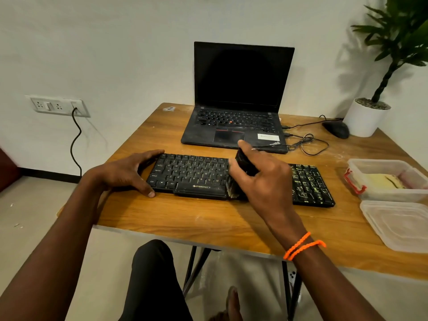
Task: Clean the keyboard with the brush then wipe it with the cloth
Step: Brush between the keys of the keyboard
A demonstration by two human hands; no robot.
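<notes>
One black keyboard (192,174), flat and rectangular with dusty keys, lies near the front edge of one wood-grain table (208,218). The left hand (129,172) grips the keyboard's left end, thumb at the near edge and fingers curled over the far edge. The right hand (259,179) grips one black brush (243,165) over the keyboard's middle; the bristles (232,187) point down and touch the keys near the front edge. The cloth cannot be identified with certainty; one clear plastic container (384,179) with a red clasp at the right edge holds a pale yellow item. One translucent lid (398,225) lies just in front of it. One open black laptop (238,100), screen dark, stands at the far edge. One black mouse (337,129) and one white round plant pot (363,119) occupy the far right corner.
</notes>
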